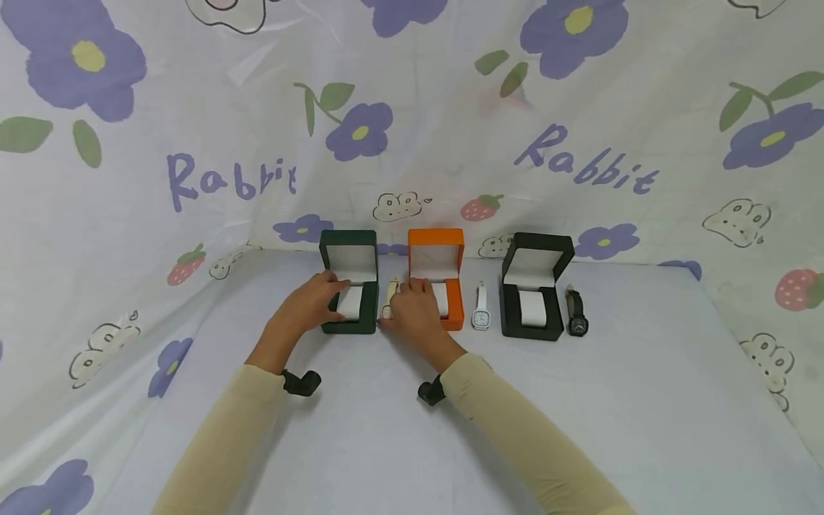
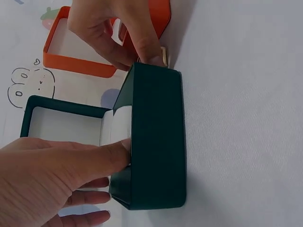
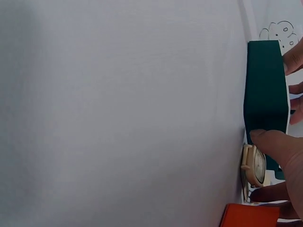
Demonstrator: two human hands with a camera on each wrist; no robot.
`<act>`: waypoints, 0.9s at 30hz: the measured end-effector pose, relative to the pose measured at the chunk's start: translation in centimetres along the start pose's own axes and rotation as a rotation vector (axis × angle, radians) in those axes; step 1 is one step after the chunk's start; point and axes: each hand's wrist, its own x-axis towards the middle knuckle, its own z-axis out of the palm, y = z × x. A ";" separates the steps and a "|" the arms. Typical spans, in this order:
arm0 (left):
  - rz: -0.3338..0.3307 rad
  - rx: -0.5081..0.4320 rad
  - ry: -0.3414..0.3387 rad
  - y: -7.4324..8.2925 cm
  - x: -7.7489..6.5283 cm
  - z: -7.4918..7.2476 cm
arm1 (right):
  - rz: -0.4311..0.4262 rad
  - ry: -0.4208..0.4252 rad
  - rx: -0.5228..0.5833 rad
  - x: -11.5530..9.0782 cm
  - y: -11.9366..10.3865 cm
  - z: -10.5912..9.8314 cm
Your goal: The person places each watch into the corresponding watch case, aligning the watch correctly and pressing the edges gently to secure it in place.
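On the table at left stands an open green watch box [image 1: 368, 315] with a white cushion [image 1: 350, 303] inside. My left hand [image 1: 314, 300] reaches into it and grips the cushion, thumb [image 2: 124, 145] behind the front wall and index finger at the back; the other fingers spread past the box's side. My right hand [image 1: 415, 307] comes down between the green box and an open orange watch box [image 1: 455, 304]. Its thumb and fingers close around the sides of a gold wristwatch [image 3: 258, 165], which lies face up, the thumb right at the green box's corner. The hand partly covers the orange box.
To the right lies a silver wristwatch [image 1: 481, 315], then an open black watch box [image 1: 553, 322] with a white cushion, then a black wristwatch [image 1: 576, 315]. A white cloth [image 1: 386, 443] covers the table. Behind the boxes hangs a patterned cloth [image 1: 450, 143].
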 end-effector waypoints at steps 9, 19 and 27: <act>-0.022 0.016 -0.017 0.5 0.4 -0.1 | 0.035 0.024 0.002 0.1 -0.6 0.7; -0.029 0.016 -0.036 1.5 0.4 -1.1 | 0.049 0.081 0.047 0.0 -0.6 0.7; -0.089 -0.009 -0.058 2.0 0.8 -0.8 | 0.049 0.121 0.142 -0.5 -0.1 0.6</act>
